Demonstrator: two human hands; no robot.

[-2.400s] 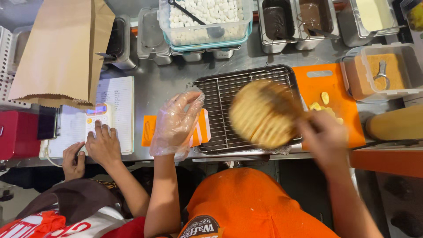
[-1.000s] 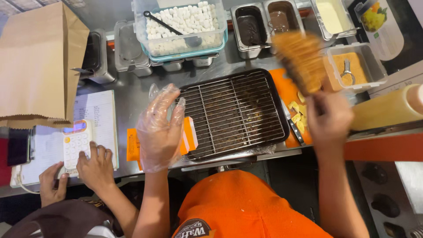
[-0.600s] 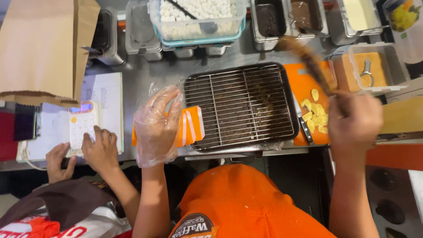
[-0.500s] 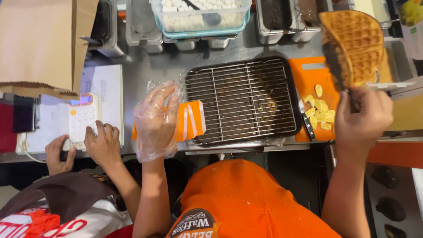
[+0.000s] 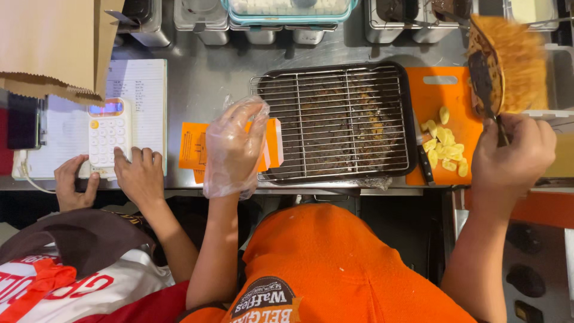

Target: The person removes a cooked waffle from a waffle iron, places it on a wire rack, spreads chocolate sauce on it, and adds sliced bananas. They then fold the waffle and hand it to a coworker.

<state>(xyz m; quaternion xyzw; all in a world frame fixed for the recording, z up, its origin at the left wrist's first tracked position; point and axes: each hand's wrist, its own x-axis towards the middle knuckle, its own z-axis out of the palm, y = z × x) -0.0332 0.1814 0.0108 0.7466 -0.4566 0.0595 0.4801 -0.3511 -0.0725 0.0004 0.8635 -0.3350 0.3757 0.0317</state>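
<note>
Gripping a dark spatula (image 5: 485,84), your right hand (image 5: 514,157) lifts a waffle (image 5: 514,63) up beyond itself. Your gloved left hand (image 5: 234,149) hovers open, empty, over orange cards (image 5: 272,140). Between your hands sits the wire rack (image 5: 335,122); banana slices (image 5: 443,149) lie beside your right hand. A co-worker's hand (image 5: 139,174) taps a calculator (image 5: 106,134) on the desk (image 5: 203,78).

Overhead head view; counter (image 5: 203,90) close below

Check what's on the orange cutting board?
On the cutting board: yellow fruit pieces and a knife along its left edge. The right hand and the raised waffle cover its right edge, so anything there is hidden.
</note>
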